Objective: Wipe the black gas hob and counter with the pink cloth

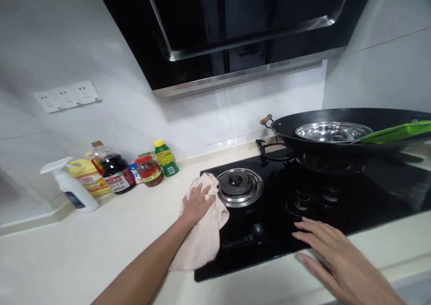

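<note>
My left hand (197,204) lies flat with fingers spread on a pale pink cloth (204,240). The cloth covers the left edge of the black glass gas stove (269,233) and part of the counter beside it. Just right of the cloth is the exposed left burner (237,186), with no pan support on it. My right hand (328,249) is over the stove's front edge, fingers apart and holding nothing. Two control knobs, a left one (302,200) and a right one (330,192), stand just beyond its fingertips.
A large black wok (289,127) sits on the right, holding a shiny metal bowl (333,132) and a green-handled utensil (397,133). A pan support (274,151) lies behind. Left are a white spray bottle (76,190) and several condiment containers. The range hood (252,71) hangs above.
</note>
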A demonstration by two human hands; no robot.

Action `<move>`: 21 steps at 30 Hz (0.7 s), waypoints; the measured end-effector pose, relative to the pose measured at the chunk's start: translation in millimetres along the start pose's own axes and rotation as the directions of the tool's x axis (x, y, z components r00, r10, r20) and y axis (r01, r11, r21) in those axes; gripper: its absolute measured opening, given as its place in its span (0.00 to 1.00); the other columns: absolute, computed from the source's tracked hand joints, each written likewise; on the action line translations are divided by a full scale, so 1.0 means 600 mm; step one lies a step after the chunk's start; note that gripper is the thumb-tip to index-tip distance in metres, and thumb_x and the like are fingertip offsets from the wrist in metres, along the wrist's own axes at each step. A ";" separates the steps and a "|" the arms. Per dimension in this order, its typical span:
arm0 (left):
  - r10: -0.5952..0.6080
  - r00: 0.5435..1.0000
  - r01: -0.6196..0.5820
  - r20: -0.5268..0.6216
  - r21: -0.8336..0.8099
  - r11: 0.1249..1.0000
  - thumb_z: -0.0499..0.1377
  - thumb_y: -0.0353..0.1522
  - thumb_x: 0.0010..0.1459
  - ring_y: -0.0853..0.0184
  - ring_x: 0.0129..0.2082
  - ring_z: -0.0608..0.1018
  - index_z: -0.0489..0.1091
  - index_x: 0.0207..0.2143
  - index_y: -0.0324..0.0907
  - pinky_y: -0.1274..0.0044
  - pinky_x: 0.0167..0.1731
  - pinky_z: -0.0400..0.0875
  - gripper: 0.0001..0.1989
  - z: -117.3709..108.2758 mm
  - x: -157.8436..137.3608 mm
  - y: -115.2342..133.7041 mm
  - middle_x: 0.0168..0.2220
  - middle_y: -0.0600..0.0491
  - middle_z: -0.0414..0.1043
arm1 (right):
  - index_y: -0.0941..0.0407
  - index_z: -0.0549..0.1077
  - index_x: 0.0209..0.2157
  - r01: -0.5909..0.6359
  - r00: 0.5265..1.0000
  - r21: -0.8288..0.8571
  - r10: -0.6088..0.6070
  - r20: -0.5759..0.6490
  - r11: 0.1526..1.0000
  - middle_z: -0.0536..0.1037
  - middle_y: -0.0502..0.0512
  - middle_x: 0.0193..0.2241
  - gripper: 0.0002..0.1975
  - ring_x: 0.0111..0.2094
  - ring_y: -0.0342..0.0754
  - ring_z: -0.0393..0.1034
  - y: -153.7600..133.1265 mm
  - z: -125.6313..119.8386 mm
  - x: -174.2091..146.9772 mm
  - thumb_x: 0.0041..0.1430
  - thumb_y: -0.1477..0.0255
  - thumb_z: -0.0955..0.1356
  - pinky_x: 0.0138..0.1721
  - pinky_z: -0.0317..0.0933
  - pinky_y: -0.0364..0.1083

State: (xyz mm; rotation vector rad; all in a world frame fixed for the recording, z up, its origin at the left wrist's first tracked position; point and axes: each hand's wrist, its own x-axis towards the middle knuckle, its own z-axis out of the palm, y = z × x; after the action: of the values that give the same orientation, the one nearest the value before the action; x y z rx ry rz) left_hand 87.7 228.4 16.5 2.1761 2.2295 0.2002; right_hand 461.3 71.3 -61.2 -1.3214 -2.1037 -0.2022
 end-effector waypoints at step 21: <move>0.118 0.988 -0.123 -0.102 -0.044 0.991 0.61 0.40 0.67 0.56 0.55 0.75 0.68 0.59 0.42 0.57 0.54 0.73 0.21 0.007 0.258 0.091 0.60 0.45 0.69 | 0.45 0.76 0.51 -0.023 0.997 0.133 0.013 0.081 0.991 0.76 0.56 0.54 0.15 0.57 0.59 0.69 -0.015 -0.039 0.033 0.64 0.60 0.68 0.53 0.69 0.57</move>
State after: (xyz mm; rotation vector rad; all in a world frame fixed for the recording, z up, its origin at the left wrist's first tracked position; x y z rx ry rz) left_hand 138.4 383.9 29.8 2.3245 2.1162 0.3703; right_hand 458.2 71.3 -29.5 -1.2873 -2.1309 -0.0004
